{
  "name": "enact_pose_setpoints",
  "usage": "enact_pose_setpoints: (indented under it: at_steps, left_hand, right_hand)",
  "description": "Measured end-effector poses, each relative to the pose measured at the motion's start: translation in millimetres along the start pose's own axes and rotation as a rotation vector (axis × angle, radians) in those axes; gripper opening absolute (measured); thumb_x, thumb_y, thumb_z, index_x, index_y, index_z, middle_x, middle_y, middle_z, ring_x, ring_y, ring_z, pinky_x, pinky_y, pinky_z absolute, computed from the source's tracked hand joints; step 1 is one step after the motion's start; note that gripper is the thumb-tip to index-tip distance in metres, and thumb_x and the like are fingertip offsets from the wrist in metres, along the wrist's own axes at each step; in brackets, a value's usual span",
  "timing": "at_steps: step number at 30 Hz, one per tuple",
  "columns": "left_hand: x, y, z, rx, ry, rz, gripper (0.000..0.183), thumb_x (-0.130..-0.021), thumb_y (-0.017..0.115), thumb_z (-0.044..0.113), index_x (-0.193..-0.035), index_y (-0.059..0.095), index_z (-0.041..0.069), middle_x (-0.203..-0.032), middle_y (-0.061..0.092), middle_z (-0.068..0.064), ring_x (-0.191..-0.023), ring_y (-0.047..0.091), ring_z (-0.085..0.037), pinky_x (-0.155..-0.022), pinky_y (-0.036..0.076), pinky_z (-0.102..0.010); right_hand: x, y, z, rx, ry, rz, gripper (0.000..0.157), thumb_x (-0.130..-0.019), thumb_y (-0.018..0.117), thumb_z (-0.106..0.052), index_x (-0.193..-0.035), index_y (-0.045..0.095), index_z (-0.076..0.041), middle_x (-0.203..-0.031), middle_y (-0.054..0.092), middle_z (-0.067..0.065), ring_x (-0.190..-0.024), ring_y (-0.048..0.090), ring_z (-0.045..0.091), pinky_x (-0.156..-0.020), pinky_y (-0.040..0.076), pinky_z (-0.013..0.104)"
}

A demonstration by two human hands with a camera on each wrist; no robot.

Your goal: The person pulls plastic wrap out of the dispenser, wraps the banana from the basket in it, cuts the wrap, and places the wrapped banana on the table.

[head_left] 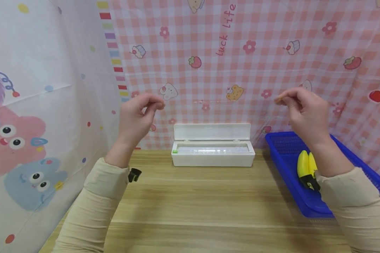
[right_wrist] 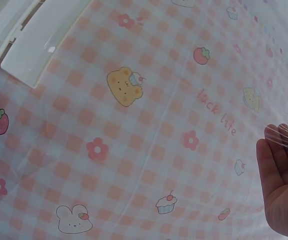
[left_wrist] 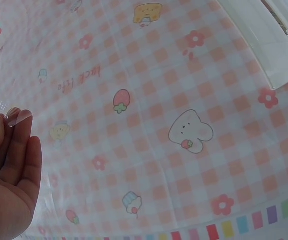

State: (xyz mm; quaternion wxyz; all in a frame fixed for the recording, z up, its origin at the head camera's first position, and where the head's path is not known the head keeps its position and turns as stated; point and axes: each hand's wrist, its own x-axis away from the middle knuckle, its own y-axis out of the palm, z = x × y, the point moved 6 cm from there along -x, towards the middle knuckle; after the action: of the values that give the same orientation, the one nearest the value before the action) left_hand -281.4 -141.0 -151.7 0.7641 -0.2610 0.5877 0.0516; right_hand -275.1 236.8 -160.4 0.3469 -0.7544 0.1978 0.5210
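Note:
My left hand (head_left: 136,116) is raised, pinching an edge of clear cling film (left_wrist: 21,118) between thumb and fingers. At about the same height on the other side, my right hand (head_left: 308,112) pinches clear film (right_wrist: 280,136), which shows as shiny creases at the fingertips. Between the hands the sheet is nearly invisible against the curtain; only faint glints show. Below and between them, a white cling film dispenser (head_left: 213,161) stands on the table with its lid (head_left: 212,131) up. A clear roll (head_left: 212,150) lies inside, and a green slider (head_left: 175,151) sits at its left end.
On the right of the wooden table (head_left: 190,203) stands a blue plastic basket (head_left: 285,179), partly under my right forearm, with yellow bananas (head_left: 303,163) in it. A pink checked curtain (head_left: 209,77) hangs close behind the dispenser, and a white patterned one (head_left: 50,116) at the left.

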Motion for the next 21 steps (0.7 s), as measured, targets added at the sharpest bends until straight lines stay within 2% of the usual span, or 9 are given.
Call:
enact_pose_setpoints:
  at_steps: [3,7,8,14,21]
  left_hand:
    - [-0.4,-0.9,1.4,0.002,0.003,-0.004,0.005,-0.088,0.068,-0.008,-0.089,0.070,-0.003,-0.085,0.072,-0.010,-0.078,0.069,-0.020,-0.078,0.055,-0.020]
    - [0.5,-1.7,2.1,-0.004,-0.005,-0.011,0.005,-0.089,0.068,-0.007,-0.090,0.070,-0.003,-0.085,0.072,-0.010,-0.079,0.069,-0.019,-0.080,0.054,-0.020]
    - [0.9,-1.9,2.2,-0.001,-0.008,-0.012,0.005,-0.089,0.067,-0.007,-0.089,0.070,-0.003,-0.085,0.072,-0.010,-0.079,0.069,-0.019,-0.080,0.054,-0.020]
    - [5.3,-5.4,6.8,-0.023,0.017,-0.023,0.004,-0.088,0.069,-0.008,-0.086,0.069,-0.004,-0.083,0.072,-0.011,-0.077,0.067,-0.020,-0.077,0.052,-0.017]
    - [11.1,-10.8,17.3,-0.021,0.067,-0.056,0.007,-0.085,0.070,-0.011,-0.087,0.071,-0.004,-0.083,0.073,-0.009,-0.071,0.064,-0.017,-0.072,0.049,-0.016]
  right_hand:
    - [0,-2.0,-1,0.001,-0.001,0.002,0.011,-0.096,0.060,0.000,-0.092,0.069,0.004,-0.088,0.073,0.012,-0.081,0.063,0.000,-0.071,0.041,0.005]
    - [1,-4.0,-2,-0.010,0.005,0.002,0.010,-0.096,0.060,0.002,-0.092,0.069,0.004,-0.088,0.073,0.012,-0.085,0.054,-0.018,-0.073,0.042,0.005]
    - [1,-4.5,-3,-0.016,0.004,0.002,0.010,-0.096,0.060,0.002,-0.092,0.069,0.004,-0.087,0.073,0.013,-0.085,0.053,-0.019,-0.072,0.042,0.006]
    - [6,-8.5,-8,-0.052,-0.020,-0.012,0.010,-0.095,0.059,0.006,-0.092,0.069,0.006,-0.086,0.072,0.013,-0.086,0.055,-0.017,-0.072,0.043,0.007]
    - [15,-16.7,-13,-0.036,-0.031,-0.061,0.010,-0.092,0.061,0.010,-0.091,0.070,0.005,-0.085,0.072,0.012,-0.083,0.053,-0.017,-0.068,0.041,0.007]
